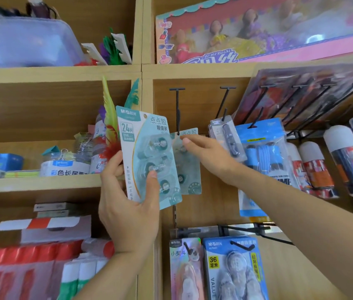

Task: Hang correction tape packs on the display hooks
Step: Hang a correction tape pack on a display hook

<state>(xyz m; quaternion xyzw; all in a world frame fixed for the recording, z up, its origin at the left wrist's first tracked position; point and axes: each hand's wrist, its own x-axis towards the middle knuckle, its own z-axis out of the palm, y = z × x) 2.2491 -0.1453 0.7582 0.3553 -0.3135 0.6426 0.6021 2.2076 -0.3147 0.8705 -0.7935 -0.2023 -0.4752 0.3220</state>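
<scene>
Landmark for this report: the centre hook [177, 111], a black T-headed peg on the wooden back panel [195, 100].

Nearest to me, below and left of the centre hook, the left hand [128, 204] grips the held pack [149, 156] from underneath. The thumb lies across the blister front and the fingers curl round the left edge. The pack stands upright, slightly tilted. Its hang hole [144, 115] is at the top, left of the hook's shank and clear of it.

Just beyond, directly under the hook's tip, the right hand [206, 154] reaches in from the right. Its fingers [187, 140] lie nearly straight, tips on the header of the second pack [187, 169]. The thumb is hidden, so I cannot tell whether it pinches. That header sits at the hook's tip; whether it is threaded on, I cannot confirm.

Handling, in my judgement: the packs are light, made of thin card that will flex, with a slick clear blister. They are best held by the card margin or by the header beside the hole, not by the blister.

Count:
- Two teal packs, one in hand and one at the hook.
- Three round dispensers show in the held pack.
- Right of the centre hook is one neighbour hook [225, 100] carrying one dark pack [227, 135].
- Beyond that hangs one blue pack [262, 152].
- Hooks farther right are blurred and were not counted.
</scene>
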